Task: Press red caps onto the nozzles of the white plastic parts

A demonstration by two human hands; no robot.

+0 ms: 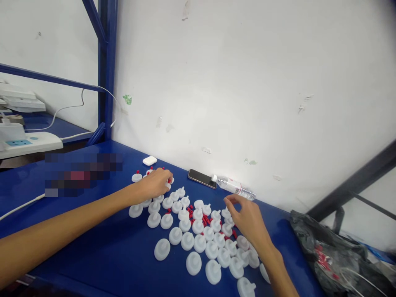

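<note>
Many white plastic nozzle caps [193, 263], round discs with a short spout, are spread over the blue table. My left hand [154, 182] reaches across to the far left group, its fingers curled down around a small red tip [169, 180] on a white piece. Several pieces beside it carry red tips on their spouts. My right hand [247, 216] hovers at the right side of the spread, thumb and forefinger brought together; whatever is between them is too small to make out. Loose small red tips [206, 220] lie among the white caps in the middle.
Against the wall lie a phone [202, 178], a clear water bottle [234, 186] on its side and a small white case [149, 161]. A black plastic bag [337, 247] with red bits is at right. A blue post [107, 70] and a power strip [31, 144] stand left.
</note>
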